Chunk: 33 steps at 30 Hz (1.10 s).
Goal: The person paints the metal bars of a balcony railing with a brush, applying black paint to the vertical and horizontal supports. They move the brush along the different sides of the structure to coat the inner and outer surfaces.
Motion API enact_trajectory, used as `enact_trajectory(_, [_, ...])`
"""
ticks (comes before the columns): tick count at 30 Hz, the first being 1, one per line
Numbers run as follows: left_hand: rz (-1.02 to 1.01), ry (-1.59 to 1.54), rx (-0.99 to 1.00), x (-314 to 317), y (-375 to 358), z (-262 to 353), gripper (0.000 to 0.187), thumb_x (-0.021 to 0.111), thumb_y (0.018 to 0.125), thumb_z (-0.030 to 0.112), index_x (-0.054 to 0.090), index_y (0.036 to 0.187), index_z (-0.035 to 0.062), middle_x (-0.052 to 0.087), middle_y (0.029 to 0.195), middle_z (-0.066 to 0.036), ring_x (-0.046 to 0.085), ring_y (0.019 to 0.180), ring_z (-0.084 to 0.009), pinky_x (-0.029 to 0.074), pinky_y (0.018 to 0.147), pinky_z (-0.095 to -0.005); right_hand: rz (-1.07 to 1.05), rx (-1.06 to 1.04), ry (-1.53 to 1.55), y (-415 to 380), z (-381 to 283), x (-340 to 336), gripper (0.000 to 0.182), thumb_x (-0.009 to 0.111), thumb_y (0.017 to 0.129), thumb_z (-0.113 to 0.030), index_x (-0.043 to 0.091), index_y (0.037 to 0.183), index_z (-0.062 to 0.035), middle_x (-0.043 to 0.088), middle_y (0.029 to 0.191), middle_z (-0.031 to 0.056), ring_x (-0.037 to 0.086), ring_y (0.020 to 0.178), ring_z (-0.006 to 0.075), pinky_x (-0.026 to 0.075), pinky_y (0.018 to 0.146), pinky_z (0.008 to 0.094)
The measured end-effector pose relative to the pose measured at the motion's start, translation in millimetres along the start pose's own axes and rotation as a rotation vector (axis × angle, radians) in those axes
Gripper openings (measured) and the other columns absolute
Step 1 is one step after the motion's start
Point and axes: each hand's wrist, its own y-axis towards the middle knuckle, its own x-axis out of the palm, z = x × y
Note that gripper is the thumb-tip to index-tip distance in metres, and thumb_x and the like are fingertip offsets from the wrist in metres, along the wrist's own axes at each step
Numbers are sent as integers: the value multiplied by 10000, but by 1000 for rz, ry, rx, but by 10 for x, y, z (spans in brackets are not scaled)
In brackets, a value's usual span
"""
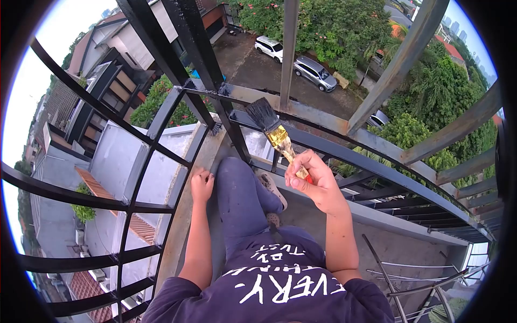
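My right hand (315,177) grips a paintbrush (291,153) by its handle, with the bristles pointing up and to the left. The bristles are dark with black paint, and the gold ferrule has smears on it. Behind the brush runs the metal railing (318,118), whose lower rail is black and whose upper rail shows bare grey and brown patches. My left hand (202,185), fingers curled in, rests on the concrete ledge (180,215) beside my bent knee.
Black bars (129,207) curve along the left side. Unpainted upright bars (398,64) rise at the right. Thin metal rods (414,265) lie at the lower right. Far below, beyond the railing, are parked cars (315,74), trees (334,32) and rooftops.
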Motion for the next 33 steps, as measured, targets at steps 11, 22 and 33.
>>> enact_trajectory(11, [3,41,-39,-37,24,110,206,681,798,125,583,706,-31,547,777,-162,575,799,-377,461,712,-475,-53,-434,-238,323,-274,246,563,919,700,-113,598,1151,-15,635,1065,108,584,958,190,476,841,306])
enact_trajectory(22, [32,13,-31,-49,9,125,201,680,796,119,584,706,-32,537,769,-166,570,783,-379,461,710,-476,256,-613,-582,863,-306,373,239,810,850,-221,707,908,-13,700,815,86,596,706,210,479,723,305])
enact_trajectory(33, [19,42,-17,2,10,129,141,646,814,26,589,721,-63,553,804,-215,551,802,-431,435,720,-524,383,-720,-593,1667,-70,575,140,742,873,-119,665,876,-3,610,965,107,626,868,240,498,797,328])
